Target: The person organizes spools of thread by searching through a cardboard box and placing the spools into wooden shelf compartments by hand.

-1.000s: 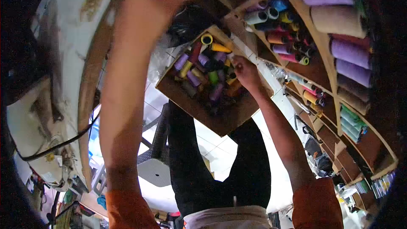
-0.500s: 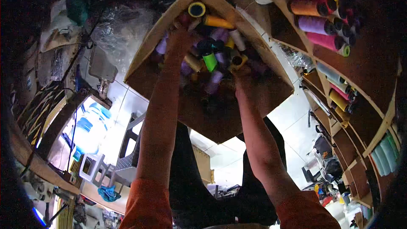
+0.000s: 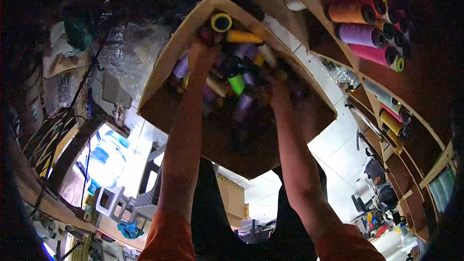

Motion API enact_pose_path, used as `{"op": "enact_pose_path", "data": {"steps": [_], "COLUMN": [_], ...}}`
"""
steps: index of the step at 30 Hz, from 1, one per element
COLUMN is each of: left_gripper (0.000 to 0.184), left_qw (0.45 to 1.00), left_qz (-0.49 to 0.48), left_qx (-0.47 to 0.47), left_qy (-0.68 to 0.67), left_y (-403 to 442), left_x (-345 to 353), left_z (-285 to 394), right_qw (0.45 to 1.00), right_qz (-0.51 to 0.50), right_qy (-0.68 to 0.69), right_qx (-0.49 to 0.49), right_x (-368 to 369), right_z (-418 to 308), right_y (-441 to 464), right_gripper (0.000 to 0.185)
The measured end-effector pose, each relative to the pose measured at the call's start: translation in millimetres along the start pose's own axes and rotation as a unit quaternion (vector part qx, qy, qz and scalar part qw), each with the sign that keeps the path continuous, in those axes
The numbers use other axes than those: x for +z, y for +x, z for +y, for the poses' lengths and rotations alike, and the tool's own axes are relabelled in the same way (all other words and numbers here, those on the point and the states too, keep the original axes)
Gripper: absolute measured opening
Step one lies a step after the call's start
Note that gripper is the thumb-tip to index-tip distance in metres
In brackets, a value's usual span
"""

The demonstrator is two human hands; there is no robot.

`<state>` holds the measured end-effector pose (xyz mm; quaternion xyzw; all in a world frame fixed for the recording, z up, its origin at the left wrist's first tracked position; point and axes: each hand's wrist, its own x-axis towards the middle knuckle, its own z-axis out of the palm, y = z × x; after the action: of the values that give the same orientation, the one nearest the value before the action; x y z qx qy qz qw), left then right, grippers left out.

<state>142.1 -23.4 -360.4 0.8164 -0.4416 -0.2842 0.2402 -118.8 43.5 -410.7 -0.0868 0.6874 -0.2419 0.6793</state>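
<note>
Both my hands reach into an open cardboard box holding thread spools. My left hand is at the far left part of the box, its fingers curled around a dark red spool. Just beyond it are a yellow-rimmed spool and an orange spool. My right hand is low among the spools on the right side; its fingers are dark and smeared by motion. Between the hands lie a bright green spool, a tan spool and a purple spool.
Wooden shelves at the right hold more spools, among them an orange spool and a purple spool. Clear plastic wrapping lies at the left. A grey plastic stool stands on the tiled floor below.
The box and its spools sit slightly lower in view. My right hand has shifted over the spools and blurred; a yellow-ended spool at its fingers no longer shows clearly. My left hand stays at the dark red spool.
</note>
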Motion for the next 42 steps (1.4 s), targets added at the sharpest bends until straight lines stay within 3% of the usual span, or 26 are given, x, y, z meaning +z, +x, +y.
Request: {"op": "enact_pose_path", "data": {"steps": [3, 4, 6, 7, 9, 13, 16, 18, 22, 23, 25, 31, 33, 35, 37, 39, 41, 42], "left_gripper": [0.055, 0.049, 0.059, 0.065, 0.06, 0.047, 0.024, 0.029, 0.031, 0.033, 0.035, 0.045, 0.048, 0.051, 0.053, 0.054, 0.054, 0.054], "left_qw": [0.999, 0.999, 0.976, 0.951, 0.89, 0.757, 0.677, 0.673, 0.654, 0.667, 0.692, 0.821, 0.863, 0.855, 0.798, 0.753, 0.779, 0.828], "left_qz": [0.015, 0.005, 0.001, 0.003, -0.013, 0.003, -0.081, -0.084, -0.137, -0.105, -0.038, -0.028, -0.108, -0.158, -0.172, -0.282, -0.331, -0.321], "left_qx": [-0.032, -0.039, -0.047, -0.049, -0.149, -0.287, -0.213, -0.221, -0.217, -0.23, -0.255, -0.278, -0.221, -0.211, -0.248, -0.267, -0.239, -0.205], "left_qy": [-0.017, -0.014, -0.211, -0.306, -0.43, -0.587, -0.7, -0.7, -0.711, -0.7, -0.674, -0.498, -0.44, -0.447, -0.522, -0.532, -0.475, -0.412], "left_y": [-10.3, -10.3, -0.1, 9.5, 24.9, 36.8, 30.5, 32.4, 37.2, 33.1, 16.4, -31.5, -57.3, -80.7, -103.4, -109.1, -124.9, -144.3], "left_x": [-24.0, -25.2, -9.2, -1.0, 10.8, 31.5, 26.9, 26.6, 30.1, 28.1, 16.4, -24.6, -69.2, -91.0, -88.7, -94.9, -85.6, -72.0], "left_z": [47.0, 55.6, 50.2, 45.2, 38.7, 48.9, 44.9, 40.3, 19.1, 25.4, 41.5, -9.3, 14.2, 12.9, -12.9, -0.7, 4.5, -2.6], "right_qw": [0.983, 0.986, 0.997, 0.998, 0.996, 0.998, 0.997, 0.988, 0.972, 0.972, 0.981, 0.997, 0.988, 0.976, 0.974, 0.832, 0.845, 0.931], "right_qz": [0.034, 0.019, -0.036, -0.047, -0.035, -0.031, 0.062, 0.121, 0.106, 0.102, 0.089, -0.028, -0.097, -0.162, -0.15, -0.476, -0.486, -0.331], "right_qy": [-0.141, -0.128, -0.058, -0.046, -0.071, -0.028, 0.015, -0.051, -0.18, -0.177, -0.14, 0.073, 0.116, 0.131, 0.122, 0.225, 0.141, 0.01], "right_qx": [-0.109, -0.101, -0.032, 0.001, 0.044, -0.044, -0.036, -0.077, -0.111, -0.112, -0.106, -0.011, 0.03, 0.067, 0.123, 0.172, 0.172, 0.153], "right_x": [25.7, 25.9, 15.4, 12.8, 0.9, 15.2, 27.7, 43.2, 44.7, 45.2, 46.3, 31.9, 20.8, 10.9, 1.3, -26.7, -30.6, -3.0], "right_z": [-24.2, -29.0, -32.0, -30.4, -8.1, -19.9, -7.4, 2.1, 7.7, 6.6, 6.6, 15.5, 16.9, 12.0, 4.1, -0.1, 5.5, -6.1], "right_y": [-19.3, -23.4, -16.6, -4.8, 33.4, 2.5, 0.1, 5.5, 18.4, 17.8, 13.3, 4.6, -4.6, -25.3, -54.0, -47.9, -52.9, -85.1], "right_gripper": [0.041, 0.041, 0.041, 0.042, 0.045, 0.047, 0.044, 0.04, 0.034, 0.033, 0.032, 0.027, 0.025, 0.025, 0.026, 0.03, 0.036, 0.041]}}
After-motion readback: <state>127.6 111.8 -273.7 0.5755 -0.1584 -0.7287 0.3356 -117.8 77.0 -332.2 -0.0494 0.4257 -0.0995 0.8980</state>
